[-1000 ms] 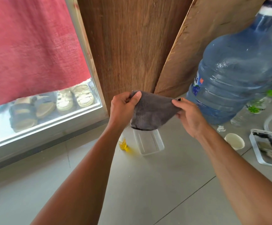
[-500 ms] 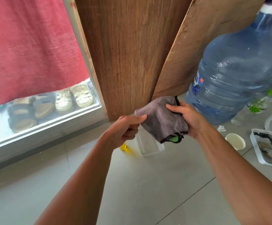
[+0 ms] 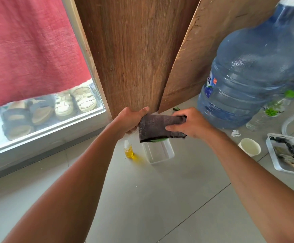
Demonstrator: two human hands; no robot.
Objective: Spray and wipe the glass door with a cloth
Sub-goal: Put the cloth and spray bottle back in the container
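I see the cloth, dark grey and folded, held at the centre of the frame between both hands, above the floor. The left hand grips its left end, thumb laid along the top edge and fingers curled underneath. The right hand grips its right end, fingers wrapped over the top and thumb pressed on the front face. A sliver of green shows at the cloth's lower edge and another just above the right hand.

The glass door fills the left of the frame, its pale frame running diagonally down to the floor. A red curtain covers most of the pane; below its hem I make out sandals through the glass.

Directly below the cloth a clear tray sits on the floor, and just left of it stands a small bottle of yellow liquid. Behind the hands two wooden panels rise to the top of the frame, meeting in a seam above the cloth.

At the right a large blue water jug stands on the tiles, with a small plastic bottle with a green cap beside it. At lower right are a paper cup, a crumpled white scrap and a white tray holding a dirty brush.
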